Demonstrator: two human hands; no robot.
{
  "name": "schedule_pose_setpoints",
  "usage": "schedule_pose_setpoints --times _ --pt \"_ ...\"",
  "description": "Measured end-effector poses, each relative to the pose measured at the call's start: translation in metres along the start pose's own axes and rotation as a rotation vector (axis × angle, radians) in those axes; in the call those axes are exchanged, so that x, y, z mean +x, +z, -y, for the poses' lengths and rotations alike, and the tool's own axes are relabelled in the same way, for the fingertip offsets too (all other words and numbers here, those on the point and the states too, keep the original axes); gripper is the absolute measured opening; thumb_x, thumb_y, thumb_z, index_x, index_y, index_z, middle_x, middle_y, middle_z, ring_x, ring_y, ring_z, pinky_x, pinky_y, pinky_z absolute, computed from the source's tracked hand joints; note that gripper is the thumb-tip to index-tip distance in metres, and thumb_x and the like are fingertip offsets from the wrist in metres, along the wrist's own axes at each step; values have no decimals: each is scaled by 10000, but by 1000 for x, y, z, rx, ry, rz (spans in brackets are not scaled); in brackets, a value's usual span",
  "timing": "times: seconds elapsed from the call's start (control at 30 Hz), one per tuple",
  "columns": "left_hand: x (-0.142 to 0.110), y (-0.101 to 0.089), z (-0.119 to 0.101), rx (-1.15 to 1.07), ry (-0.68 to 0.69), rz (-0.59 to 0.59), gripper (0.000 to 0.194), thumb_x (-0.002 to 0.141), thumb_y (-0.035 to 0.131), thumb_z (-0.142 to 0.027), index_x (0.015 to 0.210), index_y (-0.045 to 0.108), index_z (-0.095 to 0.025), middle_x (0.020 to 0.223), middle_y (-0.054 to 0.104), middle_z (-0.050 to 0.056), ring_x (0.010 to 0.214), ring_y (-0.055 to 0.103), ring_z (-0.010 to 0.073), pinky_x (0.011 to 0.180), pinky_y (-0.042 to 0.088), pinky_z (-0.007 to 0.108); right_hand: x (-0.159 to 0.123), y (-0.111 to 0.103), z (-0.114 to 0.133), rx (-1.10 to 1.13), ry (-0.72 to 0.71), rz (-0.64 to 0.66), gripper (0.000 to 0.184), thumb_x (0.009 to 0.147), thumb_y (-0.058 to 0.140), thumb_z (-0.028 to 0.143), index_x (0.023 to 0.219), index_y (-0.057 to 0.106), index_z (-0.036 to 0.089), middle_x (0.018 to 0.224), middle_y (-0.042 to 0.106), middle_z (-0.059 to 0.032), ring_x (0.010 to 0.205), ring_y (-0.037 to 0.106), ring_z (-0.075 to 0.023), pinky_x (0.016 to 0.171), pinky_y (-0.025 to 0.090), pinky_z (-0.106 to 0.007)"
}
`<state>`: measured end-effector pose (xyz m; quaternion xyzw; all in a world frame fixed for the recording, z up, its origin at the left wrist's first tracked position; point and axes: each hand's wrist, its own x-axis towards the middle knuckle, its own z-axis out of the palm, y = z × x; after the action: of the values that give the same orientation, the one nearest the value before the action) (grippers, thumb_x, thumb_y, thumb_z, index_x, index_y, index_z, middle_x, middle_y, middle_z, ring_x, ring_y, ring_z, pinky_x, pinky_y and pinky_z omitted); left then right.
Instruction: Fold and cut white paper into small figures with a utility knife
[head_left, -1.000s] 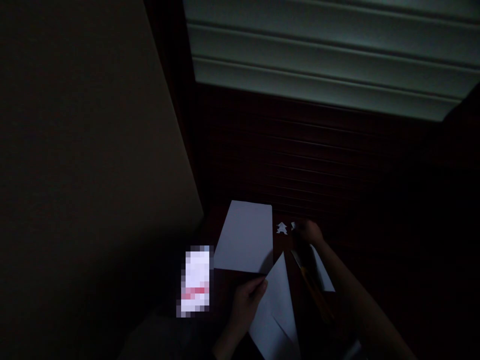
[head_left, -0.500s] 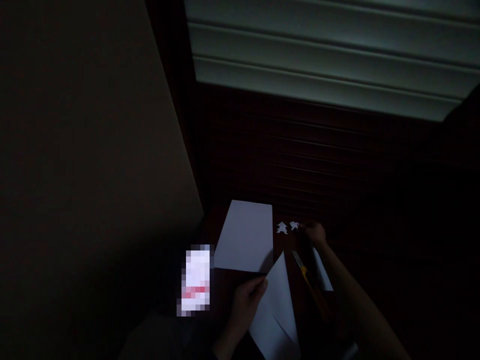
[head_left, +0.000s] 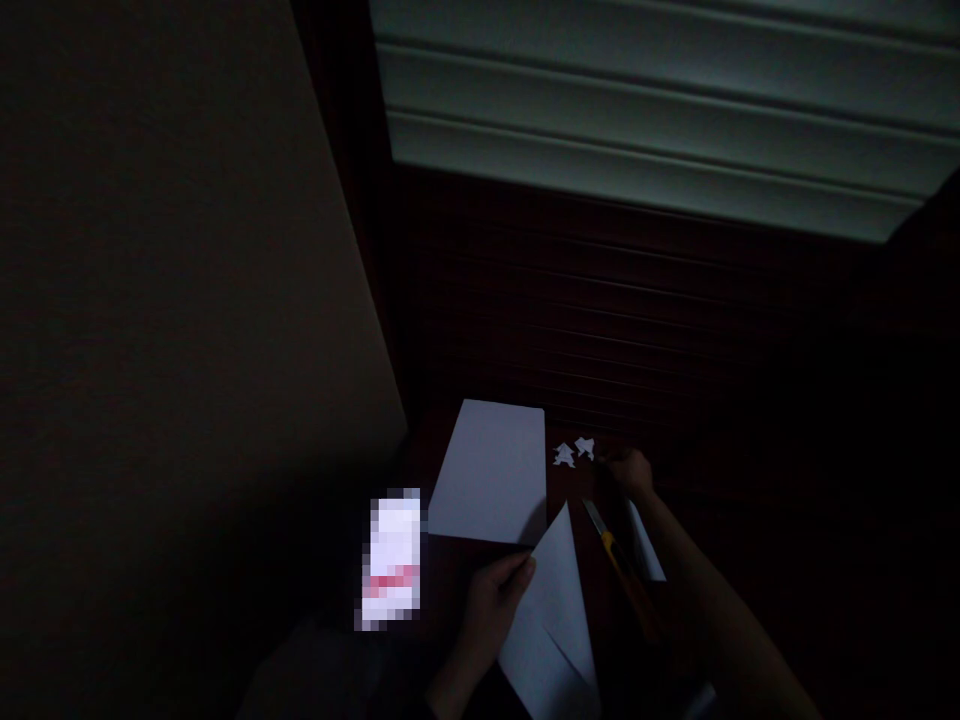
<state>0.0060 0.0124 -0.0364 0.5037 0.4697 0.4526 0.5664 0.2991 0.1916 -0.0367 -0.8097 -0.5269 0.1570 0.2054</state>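
Note:
The scene is very dark. My left hand is closed on the edge of a folded white paper sheet low in the view. My right hand reaches forward, its fingertips right beside a small folded paper figure; I cannot tell whether it touches it. A second small paper figure lies just left of that one. A yellow utility knife lies on the dark table beside my right forearm, with a paper strip partly under the arm.
A flat white sheet lies on the dark table ahead of my left hand. A blurred bright rectangle sits to the left. A pale wall stands at left and slatted blinds above.
My right hand has drawn back a little to the right, uncovering the second small paper figure, which now lies slightly further from me. My left hand has stayed on the folded sheet.

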Motion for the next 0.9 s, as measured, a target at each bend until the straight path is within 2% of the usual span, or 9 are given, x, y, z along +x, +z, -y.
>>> schedule_pose_setpoints --times 0.2,0.33,0.43,0.5,0.6,0.73,0.9 --pt "1 0 1 11 3 -4 310 813 545 -390 1015 675 -193 1037 678 67 947 628 232 848 492 327 -4 -2 -3 -29 -17 -10 282 679 632 430 807 718 193 785 715 -106 753 674 -244 516 437 -228" --pt "1 1 1 16 0 -24 319 804 550 -407 1005 681 -195 1027 682 66 949 627 234 851 491 331 -8 -3 1 -40 -92 -13 296 717 599 429 855 704 190 817 710 -106 767 670 -246 560 464 -249" --pt "0 1 -1 10 2 -21 331 806 540 -424 1001 684 -198 1025 683 66 941 630 237 848 492 338 -7 -3 15 -41 -223 -12 289 750 579 348 992 659 213 968 685 -77 882 641 -219 704 477 -265" --pt "0 1 -1 11 9 -18 334 806 539 -427 998 687 -197 1024 683 68 941 629 241 842 494 339 -5 -2 28 -39 -343 9 346 733 599 254 1079 616 241 1111 631 -45 1006 586 -189 834 439 -259" --pt "0 2 0 16 4 -26 340 802 545 -426 1004 685 -191 1020 684 74 942 627 243 840 495 340 -1 -1 46 -53 -486 79 433 663 648 143 1077 619 265 1196 580 -14 1079 533 -165 917 382 -231" --pt "0 2 0 13 -15 -30 363 800 541 -443 1006 683 -180 1020 683 80 941 627 245 837 498 345 2 -2 54 -100 -532 140 380 649 662 127 1012 656 238 1134 619 -29 1019 567 -185 884 398 -235" --pt "-1 2 -2 -3 -19 -8 350 809 537 -428 1024 674 -187 1041 677 71 965 620 235 861 486 335 -1 -12 48 -162 -450 129 301 704 639 193 1003 657 225 1037 664 -50 941 607 -210 784 430 -241"
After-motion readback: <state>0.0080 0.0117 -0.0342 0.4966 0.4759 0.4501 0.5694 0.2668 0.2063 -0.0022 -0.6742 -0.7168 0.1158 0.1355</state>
